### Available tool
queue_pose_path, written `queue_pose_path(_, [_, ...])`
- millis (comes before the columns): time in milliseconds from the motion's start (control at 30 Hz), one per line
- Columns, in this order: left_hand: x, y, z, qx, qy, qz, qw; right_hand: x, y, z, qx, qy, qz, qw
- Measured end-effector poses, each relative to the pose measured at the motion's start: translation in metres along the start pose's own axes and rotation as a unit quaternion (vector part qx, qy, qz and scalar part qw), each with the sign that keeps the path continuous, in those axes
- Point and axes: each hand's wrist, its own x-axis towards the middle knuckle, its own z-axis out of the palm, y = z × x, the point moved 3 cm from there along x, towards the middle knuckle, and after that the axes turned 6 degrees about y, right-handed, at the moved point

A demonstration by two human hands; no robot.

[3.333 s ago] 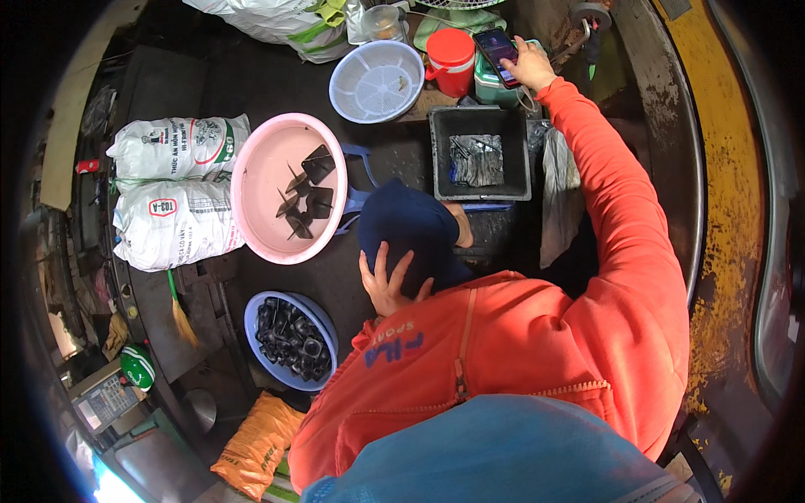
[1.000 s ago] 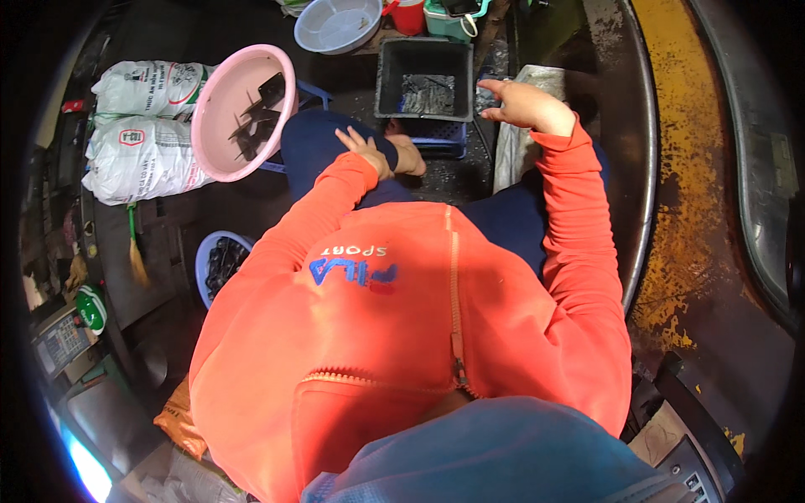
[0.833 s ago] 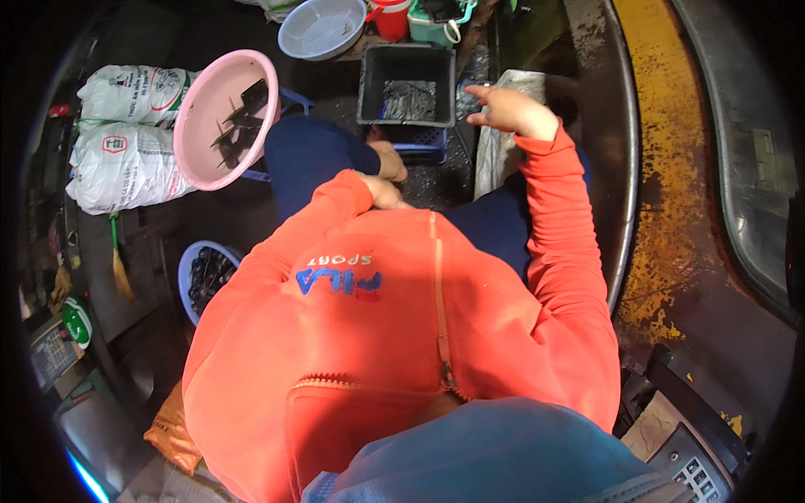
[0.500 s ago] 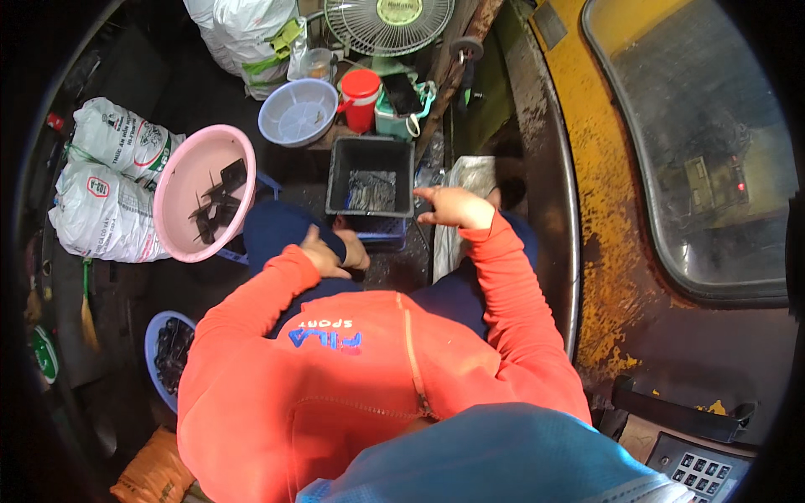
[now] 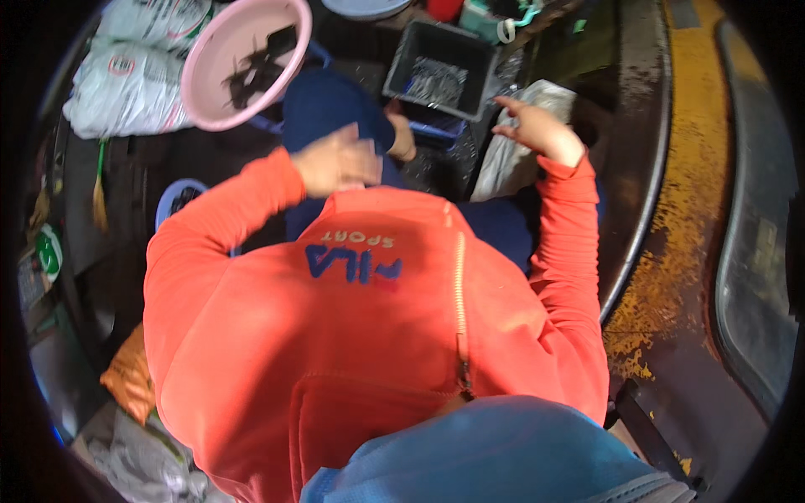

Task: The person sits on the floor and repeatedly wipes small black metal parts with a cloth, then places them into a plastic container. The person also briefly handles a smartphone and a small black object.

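My left hand hovers above or rests on my left thigh, its fingers apart and slightly blurred, with nothing seen in it. My right hand is just right of a black rectangular tub, fingers spread and free of any object. Many small, thin metallic-looking pieces lie in that tub, which stands on a blue crate in front of me. To the left, a pink basin holds dark, flat, angular pieces.
White sacks lie at the far left. A blue basin with dark contents sits by my left elbow; an orange bag is nearer. Beyond the tub is a green basket. A rusty yellow machine stands along the right.
The whole view has tilted, so the tub and basins appear higher. My left hand has lifted and turned with its fingers spread; my right hand has drawn slightly back from the tub.
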Motion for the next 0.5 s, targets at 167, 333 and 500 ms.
queue_pose_path(167, [-0.055,-0.131,-0.06,0.372,0.094,-0.505,0.774,0.008,0.004,0.004,0.001,-0.06,0.032,0.998])
queue_pose_path(333, [-0.009,-0.071,-0.04,-0.074,0.277,-0.292,0.913,0.006,0.004,0.003,-0.039,-0.044,0.022,0.998])
queue_pose_path(500, [0.017,-0.007,0.016,0.04,-0.019,-0.144,0.989,0.007,0.002,0.004,-0.028,-0.05,0.027,0.998])
